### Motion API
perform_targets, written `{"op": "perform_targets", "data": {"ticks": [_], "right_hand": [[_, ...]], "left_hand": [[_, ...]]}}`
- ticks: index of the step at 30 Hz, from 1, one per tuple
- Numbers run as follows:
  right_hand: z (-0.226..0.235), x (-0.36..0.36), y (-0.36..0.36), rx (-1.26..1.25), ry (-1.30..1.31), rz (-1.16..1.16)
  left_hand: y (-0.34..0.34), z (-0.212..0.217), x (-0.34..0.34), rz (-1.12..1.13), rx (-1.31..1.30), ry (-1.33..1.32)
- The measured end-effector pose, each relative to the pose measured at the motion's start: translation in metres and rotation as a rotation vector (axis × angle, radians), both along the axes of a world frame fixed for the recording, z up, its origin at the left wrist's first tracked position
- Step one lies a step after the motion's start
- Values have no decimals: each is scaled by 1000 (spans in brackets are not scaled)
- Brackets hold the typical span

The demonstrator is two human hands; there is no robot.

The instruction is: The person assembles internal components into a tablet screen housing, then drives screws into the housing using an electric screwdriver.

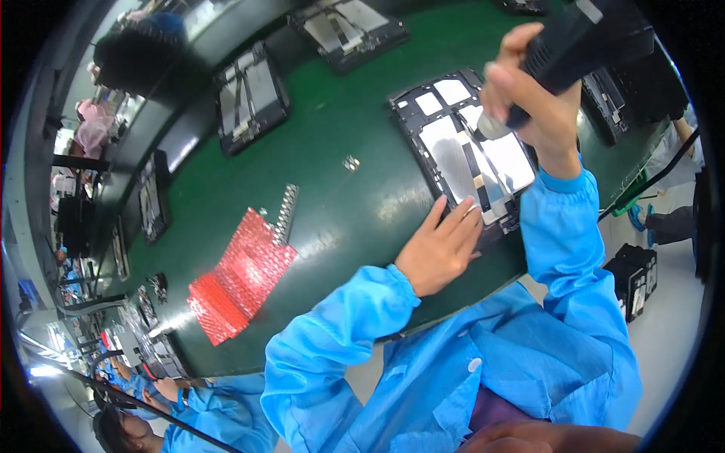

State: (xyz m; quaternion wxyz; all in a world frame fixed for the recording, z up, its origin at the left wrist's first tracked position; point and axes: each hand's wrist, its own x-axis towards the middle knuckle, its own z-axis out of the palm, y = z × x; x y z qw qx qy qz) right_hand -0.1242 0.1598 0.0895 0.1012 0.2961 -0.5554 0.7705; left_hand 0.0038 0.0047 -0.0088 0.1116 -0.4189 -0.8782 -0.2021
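Observation:
On the green bench in front of me lies an opened tablet-like device, with a black frame, silvery plates and a dark ribbon strip down its middle. My left hand lies at its lower left edge, fingers stretched out and fingertips touching the frame. Over the device's upper right part, my right hand is wrapped round a black hand-held power tool with vent slots. The tool's bulky end points to the upper right. A pale rounded piece shows by its lower end; the exact contact point cannot be made out.
Left of the device are small metal bits, a strip of small metal parts and red bubble wrap. More opened devices stand along the bench's far side. A co-worker in blue sits at lower left.

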Motion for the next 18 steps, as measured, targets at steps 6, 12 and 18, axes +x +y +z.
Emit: {"op": "perform_targets", "data": {"ticks": [6,12,18], "right_hand": [[0,29,20,-163,-225,306],[-13,44,10,3,-373,637],[-47,40,-6,-60,-437,715]], "left_hand": [[-55,7,-108,-233,-114,-3],[-16,-15,-184,-30,353,-499],[43,-9,-269,466,-62,276]]}}
